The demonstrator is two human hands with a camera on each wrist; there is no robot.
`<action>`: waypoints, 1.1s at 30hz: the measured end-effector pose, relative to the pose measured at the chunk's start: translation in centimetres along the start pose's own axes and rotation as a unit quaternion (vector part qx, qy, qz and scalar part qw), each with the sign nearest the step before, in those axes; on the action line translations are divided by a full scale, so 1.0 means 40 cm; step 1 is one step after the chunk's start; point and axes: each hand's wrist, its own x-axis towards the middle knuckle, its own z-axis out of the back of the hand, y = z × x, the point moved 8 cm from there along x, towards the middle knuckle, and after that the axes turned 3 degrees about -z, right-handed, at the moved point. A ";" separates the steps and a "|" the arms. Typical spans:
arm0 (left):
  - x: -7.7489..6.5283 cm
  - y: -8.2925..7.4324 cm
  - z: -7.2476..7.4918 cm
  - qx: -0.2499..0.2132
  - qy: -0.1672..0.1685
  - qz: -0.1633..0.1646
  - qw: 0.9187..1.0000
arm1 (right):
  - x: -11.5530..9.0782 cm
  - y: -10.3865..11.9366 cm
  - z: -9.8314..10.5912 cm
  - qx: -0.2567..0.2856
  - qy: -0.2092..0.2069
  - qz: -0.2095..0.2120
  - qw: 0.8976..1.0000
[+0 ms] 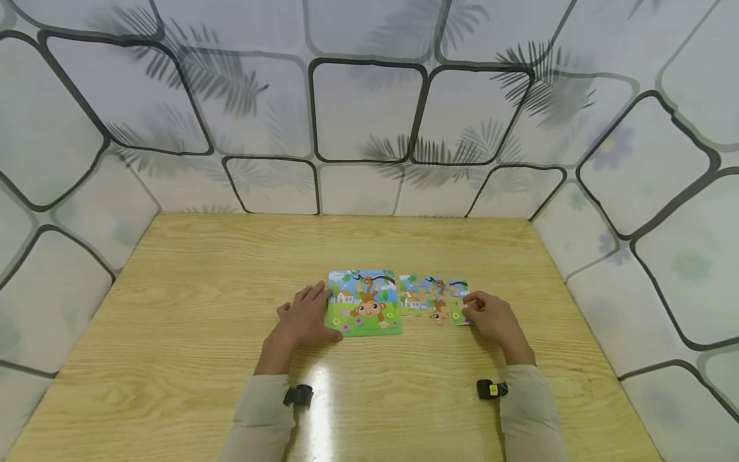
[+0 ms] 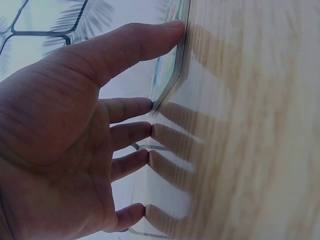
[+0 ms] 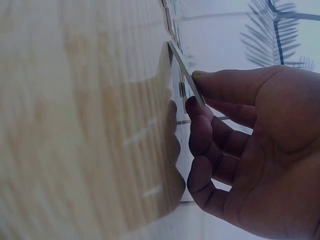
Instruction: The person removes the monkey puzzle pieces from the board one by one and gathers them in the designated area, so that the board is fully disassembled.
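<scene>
A square monkey picture puzzle board (image 1: 365,321) lies flat on the table. My left hand (image 1: 305,317) rests at its left edge; in the left wrist view the thumb lies on the edge of the board (image 2: 172,75) and the other fingers are spread, tips on the table. Right of the board, several puzzle pieces (image 1: 440,312) lie partly joined into a monkey picture, with gaps showing wood. My right hand (image 1: 492,316) pinches a green puzzle piece (image 1: 458,314) at their lower right. In the right wrist view, this thin piece (image 3: 182,67) is tilted, one edge raised between thumb and fingertips.
The wooden table (image 1: 369,398) extends around the puzzle on all sides. Patterned white walls (image 1: 369,109) stand behind it and at both sides. A black strap (image 1: 298,395) sits at the left wrist and another strap (image 1: 488,389) at the right.
</scene>
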 end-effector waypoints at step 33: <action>-0.001 0.003 -0.001 -0.003 -0.005 -0.002 1.000 | -0.057 0.195 -0.148 0.014 0.074 0.109 0.991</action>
